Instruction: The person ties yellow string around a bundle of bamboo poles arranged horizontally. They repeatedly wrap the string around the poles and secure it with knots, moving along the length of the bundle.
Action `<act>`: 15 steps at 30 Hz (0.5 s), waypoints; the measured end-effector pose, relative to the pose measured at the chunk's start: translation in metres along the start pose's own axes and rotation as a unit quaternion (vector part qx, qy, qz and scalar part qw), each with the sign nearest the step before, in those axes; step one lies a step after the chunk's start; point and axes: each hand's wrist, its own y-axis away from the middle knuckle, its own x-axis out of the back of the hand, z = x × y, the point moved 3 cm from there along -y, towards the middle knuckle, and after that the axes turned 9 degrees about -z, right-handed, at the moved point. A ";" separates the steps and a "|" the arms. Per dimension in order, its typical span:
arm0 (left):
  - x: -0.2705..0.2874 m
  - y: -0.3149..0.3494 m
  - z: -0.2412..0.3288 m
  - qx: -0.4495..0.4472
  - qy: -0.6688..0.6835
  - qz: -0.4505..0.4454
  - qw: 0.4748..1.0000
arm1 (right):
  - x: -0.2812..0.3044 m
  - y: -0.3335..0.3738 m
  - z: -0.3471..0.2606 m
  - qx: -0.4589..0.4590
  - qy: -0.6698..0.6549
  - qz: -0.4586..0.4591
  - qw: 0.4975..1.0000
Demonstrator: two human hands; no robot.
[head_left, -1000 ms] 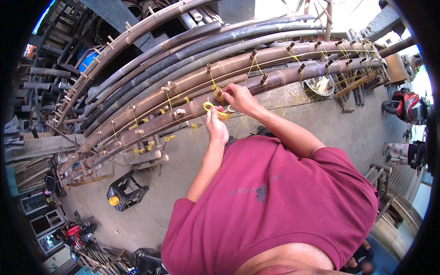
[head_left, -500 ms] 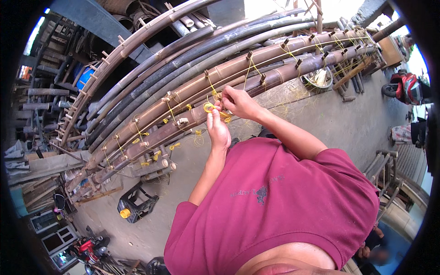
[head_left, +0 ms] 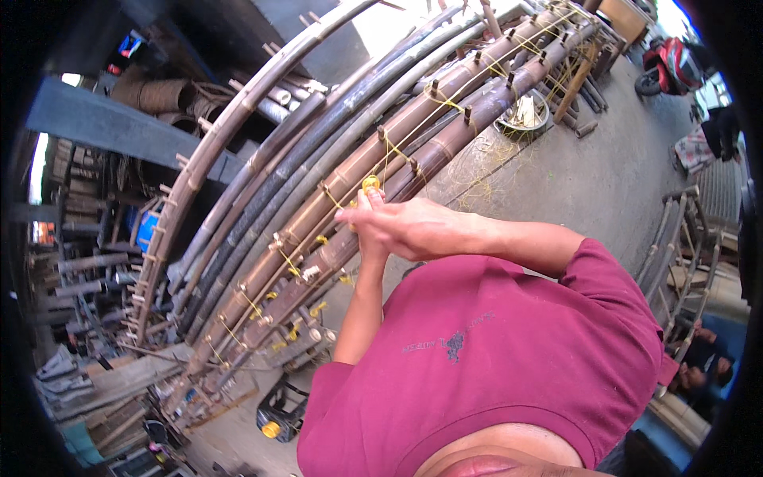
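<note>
My left hand (head_left: 372,242) is closed around a small yellow coil of strapping (head_left: 370,184), which pokes out above its fingers. My right hand (head_left: 425,227) crosses in front of it, with fingers stretched toward the left and slightly blurred; I see nothing in it. Part of the left hand is hidden behind the right. Both hands are over the nearer brown bamboo pole (head_left: 450,149). A farther bamboo pole (head_left: 350,172) runs alongside. Short wooden pegs (head_left: 413,166) stick up from the poles, and yellow cord (head_left: 387,163) ties the two together.
Behind lie several grey and black poles (head_left: 274,171) and a curved pole with pegs (head_left: 230,127). A basin of pale sticks (head_left: 524,115) stands at the right, beyond it a red motorbike (head_left: 671,67). On the floor sits a cut black jerrycan (head_left: 280,412) with a yellow cap.
My right hand has come away from the cord and pegs, moving down and left across my left hand, its fingers now straightened. The view has turned, so the poles slant more steeply.
</note>
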 end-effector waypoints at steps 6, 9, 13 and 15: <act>-0.051 -0.011 0.102 -0.022 0.199 -0.161 0.966 | 0.043 0.032 0.088 -0.157 -0.503 0.118 0.842; -0.058 -0.020 0.115 0.009 0.208 -0.203 0.957 | 0.053 0.043 0.106 -0.154 -0.650 0.161 0.726; -0.055 -0.044 0.137 0.018 0.113 -0.194 0.974 | 0.044 0.057 0.110 -0.111 -0.721 0.126 0.672; -0.072 -0.042 0.157 -0.020 0.038 -0.332 0.942 | 0.027 0.074 0.148 -0.193 -0.764 0.047 0.614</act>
